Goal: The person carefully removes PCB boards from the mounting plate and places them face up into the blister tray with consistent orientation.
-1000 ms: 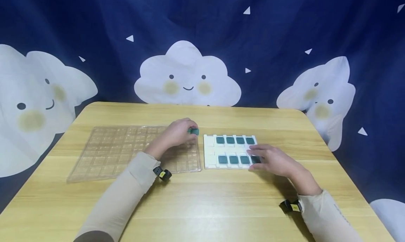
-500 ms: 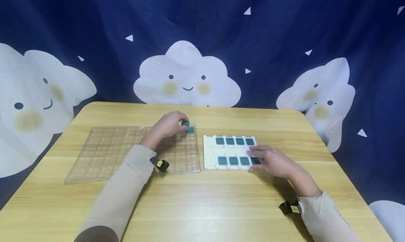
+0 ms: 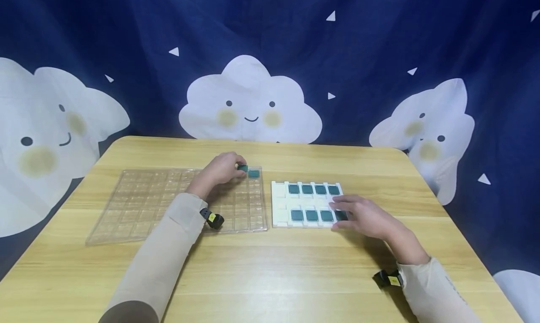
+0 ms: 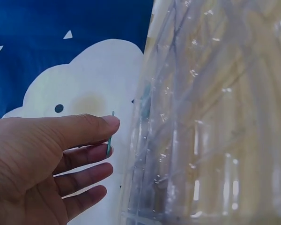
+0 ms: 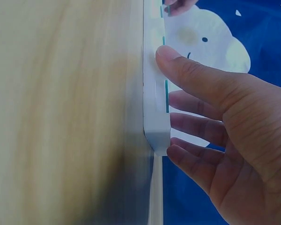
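Note:
My left hand (image 3: 219,169) pinches a small green square chip (image 3: 242,168) between thumb and finger, over the far right part of the clear plastic tray (image 3: 139,206). In the left wrist view that chip (image 4: 109,143) appears edge-on, thin and flat. Beside it, a second green chip (image 3: 253,173) lies in the tray's far right corner pocket. The right hand (image 3: 366,214) rests on the right end of a white holder (image 3: 280,201), fingers spread and partly covering one chip there. Two rows of green chips (image 3: 311,215) sit in the holder's slots.
Both trays lie on a wooden table (image 3: 270,276), the white holder just right of the clear one. Behind the table's far edge hangs a blue curtain (image 3: 350,56) with white clouds.
My left hand has moved left, then slightly down, with a chip. A chip now lies uncovered in the clear tray's corner pocket. The right hand stays on the white holder.

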Motion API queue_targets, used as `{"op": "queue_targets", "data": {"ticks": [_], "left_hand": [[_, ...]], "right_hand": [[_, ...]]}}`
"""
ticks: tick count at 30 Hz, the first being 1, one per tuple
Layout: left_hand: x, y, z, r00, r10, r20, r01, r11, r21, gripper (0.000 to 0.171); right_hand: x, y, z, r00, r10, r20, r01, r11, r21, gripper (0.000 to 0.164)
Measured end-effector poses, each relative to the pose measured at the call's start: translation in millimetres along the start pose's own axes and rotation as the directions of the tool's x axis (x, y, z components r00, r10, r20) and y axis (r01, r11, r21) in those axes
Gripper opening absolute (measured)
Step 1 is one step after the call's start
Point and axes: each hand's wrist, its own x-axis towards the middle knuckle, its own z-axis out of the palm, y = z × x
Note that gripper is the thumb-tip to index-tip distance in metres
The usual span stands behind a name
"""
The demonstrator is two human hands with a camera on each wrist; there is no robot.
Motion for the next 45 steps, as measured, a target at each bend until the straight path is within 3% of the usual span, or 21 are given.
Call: {"op": "queue_targets", "data": {"ticks": [17, 22, 27, 33, 41, 45], "left_hand": [[1.8, -6.2, 6.2, 0.998, -0.055, 0.010, 0.056, 0.998, -0.024, 0.039], [0.9, -6.8, 7.8, 0.999, -0.032, 0.022, 0.033, 0.998, -0.059, 0.038], [0.7, -8.0, 10.7, 1.000, -0.002, 0.030, 0.003, 0.999, -0.041, 0.036], [0.7, -7.1, 11.8, 0.999, -0.012, 0.033, 0.013, 0.999, -0.034, 0.038], [-1.2, -9.6, 10.0, 0.994, 0.100, 0.040, -0.100, 0.995, 0.010, 0.038], [-0.3, -8.6, 8.0, 0.993, 0.108, 0.051, -0.108, 0.994, 0.010, 0.039]], "right_hand": [[-2.1, -0.2, -1.6, 1.000, 0.001, 0.002, -0.001, 1.000, 0.004, 0.056], [-2.7, -0.5, -1.5, 1.000, 0.017, 0.011, -0.017, 1.000, 0.007, 0.056], [-4.0, -1.2, -1.7, 0.999, 0.029, 0.020, -0.029, 1.000, 0.007, 0.057], [-4.8, -0.7, -1.0, 0.999, 0.032, 0.018, -0.032, 0.999, 0.010, 0.056], [-3.4, 0.2, -0.6, 0.999, 0.034, 0.020, -0.034, 0.999, -0.004, 0.059], [-2.9, 0.2, -0.9, 1.000, 0.018, 0.005, -0.018, 1.000, -0.007, 0.059]]}}
